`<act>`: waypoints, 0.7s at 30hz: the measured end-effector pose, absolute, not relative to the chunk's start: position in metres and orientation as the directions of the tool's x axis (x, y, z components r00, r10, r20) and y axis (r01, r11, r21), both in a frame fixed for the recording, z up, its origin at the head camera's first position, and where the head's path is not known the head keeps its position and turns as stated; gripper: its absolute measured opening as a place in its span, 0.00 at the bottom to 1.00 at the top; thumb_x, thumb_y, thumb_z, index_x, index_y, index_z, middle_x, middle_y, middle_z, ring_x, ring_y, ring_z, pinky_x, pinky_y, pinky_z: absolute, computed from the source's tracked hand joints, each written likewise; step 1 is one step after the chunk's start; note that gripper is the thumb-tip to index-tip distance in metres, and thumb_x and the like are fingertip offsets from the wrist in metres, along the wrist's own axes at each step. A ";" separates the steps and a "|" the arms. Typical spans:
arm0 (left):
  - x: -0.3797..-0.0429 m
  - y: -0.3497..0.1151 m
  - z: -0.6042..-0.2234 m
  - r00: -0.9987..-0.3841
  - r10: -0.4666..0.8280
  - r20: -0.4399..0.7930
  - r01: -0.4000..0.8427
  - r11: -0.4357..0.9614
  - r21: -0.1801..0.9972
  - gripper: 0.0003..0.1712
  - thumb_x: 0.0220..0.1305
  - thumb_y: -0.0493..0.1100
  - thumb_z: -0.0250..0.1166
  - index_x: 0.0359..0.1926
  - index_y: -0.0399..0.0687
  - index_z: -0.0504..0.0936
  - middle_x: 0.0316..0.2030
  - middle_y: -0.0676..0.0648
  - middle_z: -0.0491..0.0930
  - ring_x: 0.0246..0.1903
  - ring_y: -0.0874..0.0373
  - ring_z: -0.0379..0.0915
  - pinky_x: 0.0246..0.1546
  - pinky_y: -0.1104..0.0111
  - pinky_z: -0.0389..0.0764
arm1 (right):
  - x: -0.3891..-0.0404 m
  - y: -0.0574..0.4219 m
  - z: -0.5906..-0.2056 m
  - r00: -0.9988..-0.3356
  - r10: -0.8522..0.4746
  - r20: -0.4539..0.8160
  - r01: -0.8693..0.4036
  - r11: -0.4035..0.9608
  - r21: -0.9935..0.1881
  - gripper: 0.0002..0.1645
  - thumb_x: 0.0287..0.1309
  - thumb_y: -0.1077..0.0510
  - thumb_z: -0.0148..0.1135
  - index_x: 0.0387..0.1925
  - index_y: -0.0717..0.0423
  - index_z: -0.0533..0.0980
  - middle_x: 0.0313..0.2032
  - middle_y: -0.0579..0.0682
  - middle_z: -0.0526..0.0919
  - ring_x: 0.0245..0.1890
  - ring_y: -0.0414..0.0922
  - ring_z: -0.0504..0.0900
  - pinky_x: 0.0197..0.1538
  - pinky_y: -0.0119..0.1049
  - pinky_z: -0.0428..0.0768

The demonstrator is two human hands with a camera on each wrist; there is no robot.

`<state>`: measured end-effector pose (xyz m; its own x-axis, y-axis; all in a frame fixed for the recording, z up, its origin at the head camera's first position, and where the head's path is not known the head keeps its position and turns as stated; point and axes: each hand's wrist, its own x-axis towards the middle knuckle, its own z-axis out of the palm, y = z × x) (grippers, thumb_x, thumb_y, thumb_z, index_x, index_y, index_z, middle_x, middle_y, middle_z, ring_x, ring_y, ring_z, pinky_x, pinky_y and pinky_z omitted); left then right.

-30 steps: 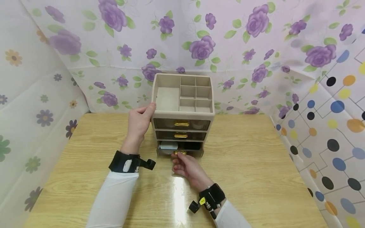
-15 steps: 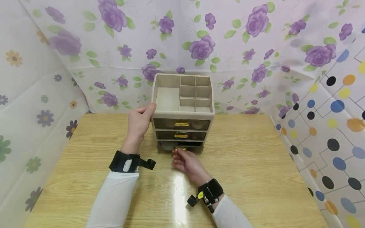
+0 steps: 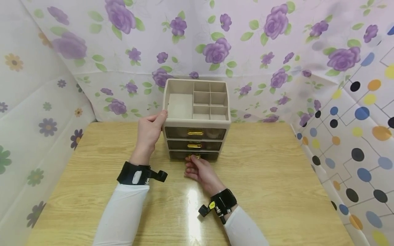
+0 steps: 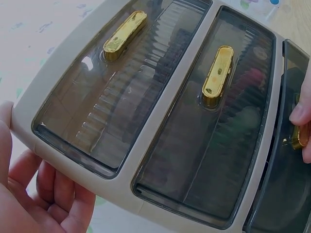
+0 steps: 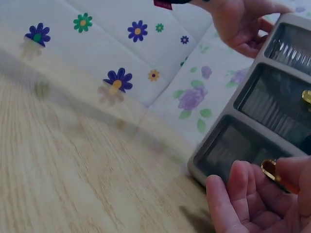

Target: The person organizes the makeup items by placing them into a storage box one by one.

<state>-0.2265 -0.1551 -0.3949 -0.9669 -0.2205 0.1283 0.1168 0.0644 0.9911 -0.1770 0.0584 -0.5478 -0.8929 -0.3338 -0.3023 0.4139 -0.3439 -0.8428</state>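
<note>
A beige desktop drawer organizer (image 3: 197, 122) stands upright near the back of the table, with an open compartment tray on top. Three smoky see-through drawers with gold handles fill its front. My left hand (image 3: 148, 134) grips its left side, thumb at the upper edge and fingers along the side wall. My right hand (image 3: 205, 173) pinches the gold handle (image 4: 298, 139) of the bottom drawer (image 3: 178, 155) between thumb and index finger. That drawer sits nearly flush in the head view, with a thin gap along its edge in the left wrist view.
The wooden table (image 3: 271, 177) spreads around the organizer, with a floral cloth (image 3: 184, 51) hanging close behind it. Patterned cloths also line the left and right sides. Ribbed, partly colored shapes show dimly through the middle drawer (image 4: 194, 145).
The bottom drawer has slid inward, pushed by my right hand at its handle; the white and black items inside are now hidden. My left hand stays on the organizer's side.
</note>
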 end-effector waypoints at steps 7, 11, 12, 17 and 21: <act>-0.228 -0.155 -0.397 -0.969 -0.222 0.110 0.098 0.065 0.993 0.27 0.72 0.54 0.70 0.47 0.29 0.91 0.48 0.44 0.85 0.44 0.58 0.75 0.43 0.67 0.79 | -0.180 0.057 -0.559 -0.918 -0.288 -0.271 0.360 -0.322 -0.876 0.29 0.82 0.46 0.58 0.61 0.70 0.77 0.44 0.54 0.84 0.40 0.45 0.88 0.53 0.42 0.88; -0.228 -0.155 -0.396 -0.967 -0.225 0.121 0.108 0.070 0.992 0.27 0.72 0.53 0.70 0.48 0.28 0.90 0.48 0.44 0.85 0.44 0.58 0.75 0.43 0.68 0.79 | -0.183 0.057 -0.562 -0.925 -0.284 -0.251 0.343 -0.345 -0.874 0.31 0.80 0.44 0.60 0.61 0.70 0.77 0.46 0.55 0.84 0.44 0.50 0.90 0.56 0.45 0.87; -0.228 -0.155 -0.396 -0.967 -0.224 0.122 0.108 0.070 0.992 0.27 0.72 0.53 0.70 0.48 0.28 0.90 0.49 0.44 0.85 0.44 0.59 0.76 0.43 0.68 0.79 | -0.183 0.057 -0.563 -0.926 -0.282 -0.249 0.342 -0.350 -0.872 0.31 0.80 0.44 0.60 0.61 0.70 0.77 0.47 0.56 0.84 0.45 0.51 0.90 0.56 0.46 0.87; -0.226 -0.156 -0.395 -0.967 -0.225 0.122 0.109 0.067 0.992 0.26 0.73 0.52 0.69 0.48 0.29 0.90 0.49 0.43 0.86 0.45 0.59 0.77 0.43 0.68 0.80 | -0.184 0.056 -0.564 -0.924 -0.283 -0.259 0.352 -0.360 -0.864 0.31 0.80 0.45 0.61 0.62 0.70 0.76 0.48 0.58 0.84 0.47 0.53 0.90 0.56 0.46 0.86; -0.227 -0.155 -0.393 -0.968 -0.222 0.118 0.103 0.079 0.992 0.27 0.73 0.54 0.69 0.47 0.28 0.90 0.48 0.45 0.86 0.45 0.59 0.76 0.44 0.68 0.79 | -0.185 0.056 -0.563 -0.925 -0.277 -0.259 0.350 -0.359 -0.865 0.30 0.80 0.45 0.61 0.61 0.70 0.77 0.48 0.58 0.84 0.47 0.53 0.90 0.56 0.45 0.87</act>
<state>-0.2265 -0.1554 -0.3929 -0.9679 -0.2216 0.1183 0.1030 0.0795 0.9915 -0.1849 0.0563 -0.5628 -0.9252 -0.2770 -0.2592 0.3500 -0.3595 -0.8650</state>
